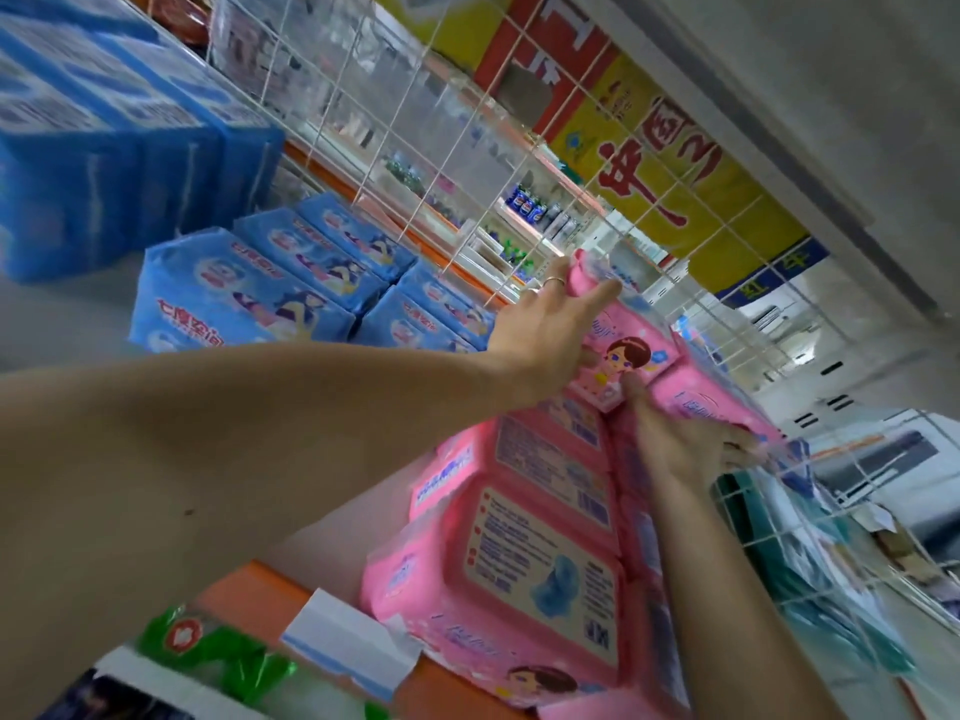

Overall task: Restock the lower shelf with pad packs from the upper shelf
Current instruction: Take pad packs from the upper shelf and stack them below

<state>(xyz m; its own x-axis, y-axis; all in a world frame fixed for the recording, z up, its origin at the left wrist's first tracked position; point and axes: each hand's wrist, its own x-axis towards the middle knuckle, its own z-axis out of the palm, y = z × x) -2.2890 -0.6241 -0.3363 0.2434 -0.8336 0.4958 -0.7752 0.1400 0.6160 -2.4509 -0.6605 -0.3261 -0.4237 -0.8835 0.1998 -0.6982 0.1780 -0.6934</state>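
- I see the pink pad pack (623,350) with a cartoon girl's face on it, sitting on top of the pink stack (524,543), hard against the wire grid (467,163).
- My left hand (550,324) is clamped on that pack: fingers curled over its far top edge, thumb stretched along the side facing the grid. A ring shows on one finger.
- My right hand (691,444) is on the next pink pack (711,402), just beside the first on the side away from the blue goods. Fingers lie flat and spread along its edge, thumb tip up near the cartoon pack's corner. Cannot tell if it grips or only presses.
- Both packs are glossy pink film with pale print; motion blur, so small text is unreadable.
- The pink stack below shows back-panel text blocks and a blue pad drawing. It rests on a shelf with an orange edge (249,589) carrying a white price tag (348,641).
- Blue pad packs (249,293) lie left of the pink stack, with larger blue bundles (104,142) beyond them.
- Green packaging (208,646) sits below the orange edge.
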